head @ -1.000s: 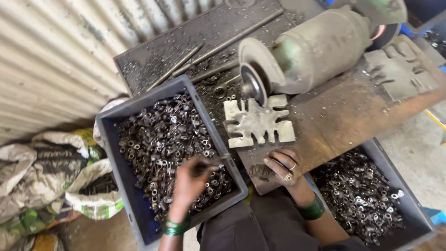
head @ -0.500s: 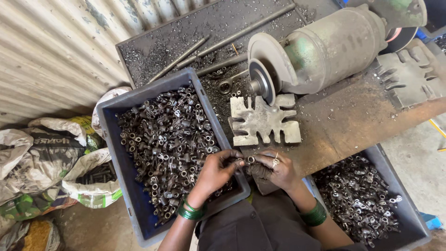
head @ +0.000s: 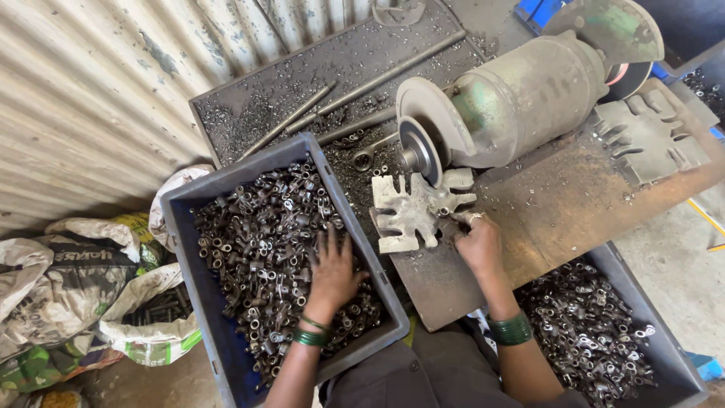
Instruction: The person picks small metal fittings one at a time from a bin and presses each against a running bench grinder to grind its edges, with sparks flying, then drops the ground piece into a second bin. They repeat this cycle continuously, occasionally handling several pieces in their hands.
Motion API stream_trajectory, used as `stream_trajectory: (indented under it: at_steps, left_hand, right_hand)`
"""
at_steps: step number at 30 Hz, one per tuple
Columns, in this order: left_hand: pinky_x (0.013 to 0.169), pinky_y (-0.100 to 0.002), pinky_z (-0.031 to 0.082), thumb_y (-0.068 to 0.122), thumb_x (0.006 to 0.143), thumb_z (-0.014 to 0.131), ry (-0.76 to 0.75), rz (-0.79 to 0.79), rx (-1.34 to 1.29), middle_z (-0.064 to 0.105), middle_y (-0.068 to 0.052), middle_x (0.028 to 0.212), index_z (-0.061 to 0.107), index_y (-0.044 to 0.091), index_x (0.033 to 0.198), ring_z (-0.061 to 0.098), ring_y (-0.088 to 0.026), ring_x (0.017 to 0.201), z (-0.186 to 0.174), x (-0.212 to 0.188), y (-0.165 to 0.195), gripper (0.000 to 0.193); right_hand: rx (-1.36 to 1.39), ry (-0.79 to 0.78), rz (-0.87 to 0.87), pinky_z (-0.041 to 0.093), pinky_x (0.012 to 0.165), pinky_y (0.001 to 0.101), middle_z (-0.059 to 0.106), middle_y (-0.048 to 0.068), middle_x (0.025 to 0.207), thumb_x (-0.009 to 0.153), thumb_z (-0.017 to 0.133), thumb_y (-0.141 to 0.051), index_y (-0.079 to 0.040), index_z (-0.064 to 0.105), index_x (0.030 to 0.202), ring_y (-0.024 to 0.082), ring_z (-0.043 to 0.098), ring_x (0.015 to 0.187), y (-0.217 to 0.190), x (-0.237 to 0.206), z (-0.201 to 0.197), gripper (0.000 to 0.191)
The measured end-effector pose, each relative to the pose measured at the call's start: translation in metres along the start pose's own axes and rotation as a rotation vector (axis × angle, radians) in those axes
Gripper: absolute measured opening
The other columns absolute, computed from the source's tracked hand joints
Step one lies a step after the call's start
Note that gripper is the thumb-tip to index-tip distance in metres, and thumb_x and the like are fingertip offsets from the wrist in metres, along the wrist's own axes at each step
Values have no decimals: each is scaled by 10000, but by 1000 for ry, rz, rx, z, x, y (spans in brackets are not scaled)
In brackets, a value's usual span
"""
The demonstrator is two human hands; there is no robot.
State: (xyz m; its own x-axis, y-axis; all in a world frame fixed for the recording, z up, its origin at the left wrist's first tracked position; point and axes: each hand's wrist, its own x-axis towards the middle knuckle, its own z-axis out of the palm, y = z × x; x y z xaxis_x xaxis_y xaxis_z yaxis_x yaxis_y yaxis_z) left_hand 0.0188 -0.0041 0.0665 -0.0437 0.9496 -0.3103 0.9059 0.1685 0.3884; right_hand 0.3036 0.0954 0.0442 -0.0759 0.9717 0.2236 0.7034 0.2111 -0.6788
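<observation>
My left hand lies palm down, fingers spread, on a heap of small dark metal parts in a blue-grey plastic bin. My right hand is curled around a small metal part. It presses the part against a star-shaped metal rest just below the grinding wheel of a bench grinder. Only a shiny bit of the part shows at my fingertips. Both wrists wear green bangles.
A second bin of similar parts sits at lower right. Long rods and a wrench lie on a swarf-covered tray behind the left bin. Another notched rest is at right, with sacks and a corrugated wall at left.
My left hand brought a part from the bin to my right hand, then went back onto the parts. My right hand moved up to the rest by the wheel.
</observation>
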Motion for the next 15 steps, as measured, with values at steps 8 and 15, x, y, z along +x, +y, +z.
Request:
stream_trajectory:
  at_steps: [8,15]
  left_hand:
    - [977,-497,517,16,777,719,307,62,69,572,-201,1333,724,73,1084,521,-410,1281,36,3,-21,312]
    - [792,-452,608,-26,719,719,418,113,-32,606,-187,1231,761,118,1003,579,-415,1155,23,3,-27,321]
  right_hand:
    - [-134,28,27,498,901,448,717,210,817,787,809,-171,-69,784,1029,367,690,774,2,13,8,264]
    - [-210,106,-98,537,824,462,726,200,869,804,781,-116,-73,788,1036,395,680,817,13,27,14,237]
